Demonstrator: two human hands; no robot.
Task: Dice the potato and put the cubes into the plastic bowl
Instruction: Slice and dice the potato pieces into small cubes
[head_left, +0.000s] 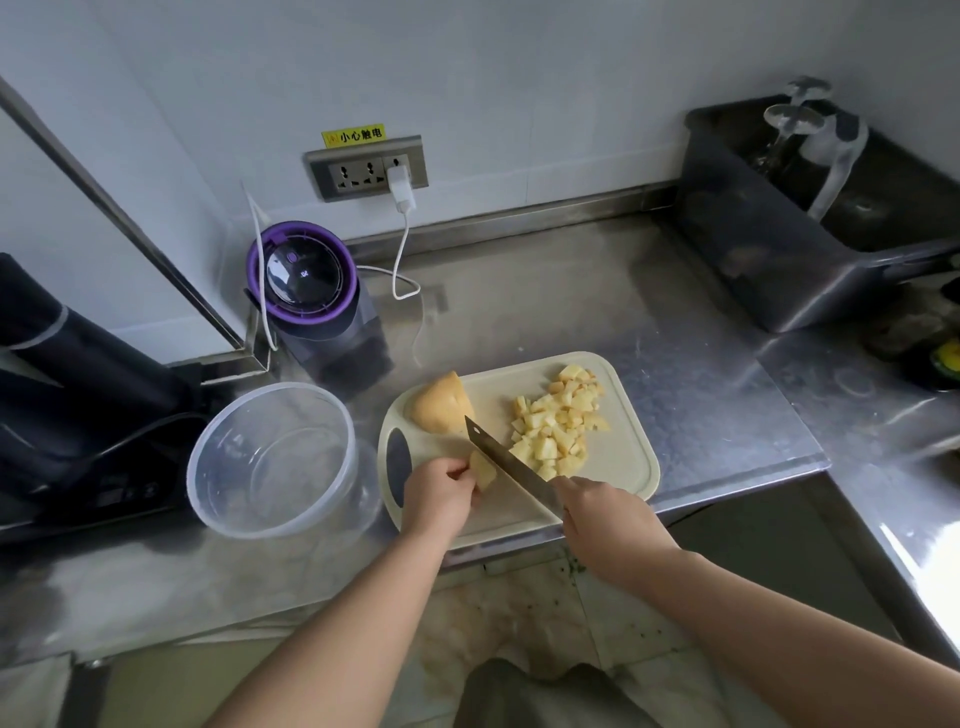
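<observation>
The only writing I can read is a yellow warning sticker (354, 136) above the grey wall socket (363, 169), printed 小心触电. On the pale cream plastic cutting board (631, 457), my left hand (439, 493) pinches a small yellow potato piece (483, 472) with curled fingertips. My right hand (605, 512) is wrapped around the handle of the steel kitchen knife (506, 462). The blade's long axis runs diagonally, tip towards the far left, its flat against the piece. The uncut potato chunk (441, 402) lies at the board's far left corner, and the heap of yellow potato cubes (558, 426) sits right of the blade. The clear round plastic bowl (218, 499) stands just left of the board on the steel counter (701, 364).
</observation>
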